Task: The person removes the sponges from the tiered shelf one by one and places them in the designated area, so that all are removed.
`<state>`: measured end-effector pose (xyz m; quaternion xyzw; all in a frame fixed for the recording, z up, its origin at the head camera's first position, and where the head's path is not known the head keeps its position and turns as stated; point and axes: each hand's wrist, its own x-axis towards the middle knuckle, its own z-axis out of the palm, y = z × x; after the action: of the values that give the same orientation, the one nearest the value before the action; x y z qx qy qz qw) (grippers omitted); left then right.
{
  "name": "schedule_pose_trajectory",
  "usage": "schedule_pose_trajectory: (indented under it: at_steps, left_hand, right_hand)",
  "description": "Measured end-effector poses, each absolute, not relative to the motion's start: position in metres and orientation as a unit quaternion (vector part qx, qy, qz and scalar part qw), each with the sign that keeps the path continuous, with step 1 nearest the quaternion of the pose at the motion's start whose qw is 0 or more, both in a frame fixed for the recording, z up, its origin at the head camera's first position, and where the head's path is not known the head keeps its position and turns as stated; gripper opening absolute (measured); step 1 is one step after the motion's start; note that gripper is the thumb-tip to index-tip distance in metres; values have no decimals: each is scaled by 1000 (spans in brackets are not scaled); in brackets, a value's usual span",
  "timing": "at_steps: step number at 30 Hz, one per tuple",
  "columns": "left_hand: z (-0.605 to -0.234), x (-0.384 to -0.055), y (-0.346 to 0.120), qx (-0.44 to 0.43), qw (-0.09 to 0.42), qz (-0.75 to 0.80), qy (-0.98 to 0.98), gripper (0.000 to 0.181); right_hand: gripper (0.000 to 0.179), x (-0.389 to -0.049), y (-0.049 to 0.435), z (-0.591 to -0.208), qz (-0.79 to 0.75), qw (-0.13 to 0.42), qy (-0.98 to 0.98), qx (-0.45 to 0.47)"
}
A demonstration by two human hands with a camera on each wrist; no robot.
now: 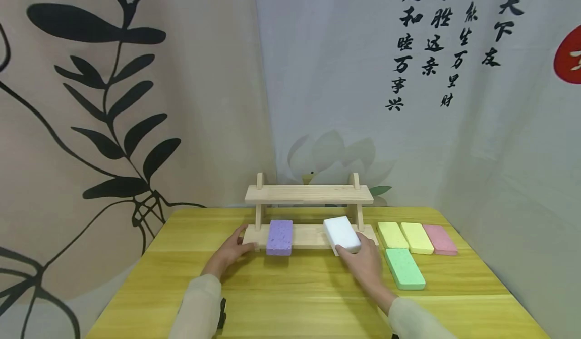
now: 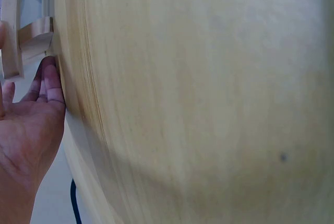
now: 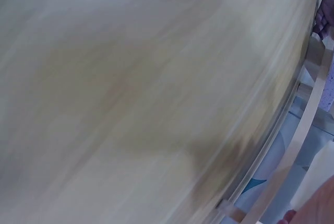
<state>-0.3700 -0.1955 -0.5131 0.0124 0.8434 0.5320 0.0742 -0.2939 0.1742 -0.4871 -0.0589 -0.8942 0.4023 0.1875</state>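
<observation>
A two-tier wooden rack (image 1: 308, 193) stands near the back of the table. My left hand (image 1: 230, 252) holds the left end of its lower shelf; in the left wrist view, the left hand (image 2: 32, 125) has its fingers beside the shelf end and a foot of the rack. A purple sponge (image 1: 279, 238) lies across the left part of that shelf, overhanging its front edge. In my right hand (image 1: 365, 263) is a white sponge (image 1: 341, 233), gripped by its right side and tilted over the shelf's right part. The right wrist view catches only part of the right hand (image 3: 318, 205).
Right of the rack, two yellow sponges (image 1: 392, 236) and a pink sponge (image 1: 440, 239) lie in a row. A green sponge (image 1: 405, 269) lies in front of them on the wooden table (image 1: 299, 303). Behind hangs a printed curtain (image 1: 218, 102).
</observation>
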Motion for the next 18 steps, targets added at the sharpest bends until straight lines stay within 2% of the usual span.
schedule_pose_trajectory:
  at_steps: [18]
  left_hand:
    - [-515, -372, -194, 22, 68, 539, 839, 89]
  right_hand:
    - [79, -270, 242, -478, 395, 157, -903, -64]
